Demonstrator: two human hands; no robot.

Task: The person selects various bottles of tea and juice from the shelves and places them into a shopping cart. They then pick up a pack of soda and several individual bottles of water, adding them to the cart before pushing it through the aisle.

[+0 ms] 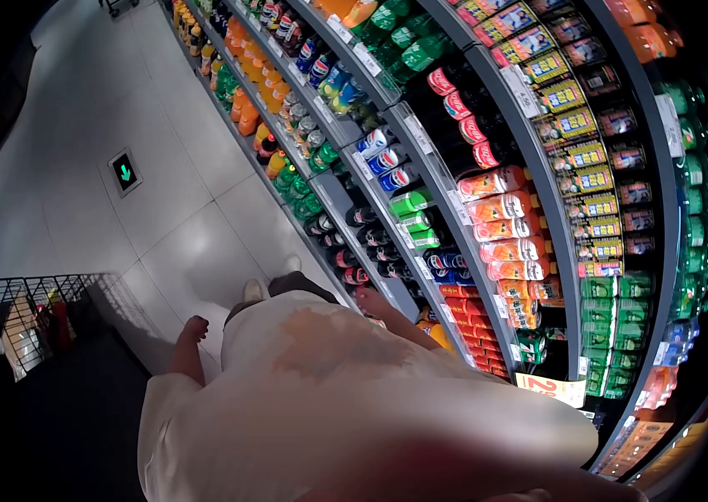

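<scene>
My left hand (196,328) hangs beside my body over the tiled floor, its fingers curled in and nothing seen in them. On the other side, my right hand (365,299) is down next to the lower shelves, nearest to dark bottles with red labels (351,275). Its fingers are too small and partly hidden to make out. A light beige shirt (241,393) with a brownish patch (333,347) on its front fills the lower middle. Beyond it show my light shoes (253,290).
A long drinks shelf (496,79) curves along the right, with green bottles (425,50), orange-labelled bottles (500,209) and cans in yellow-and-black packs (580,124). A black wire basket (15,289) holding goods stands at left. A green arrow sign (125,172) is set in the floor.
</scene>
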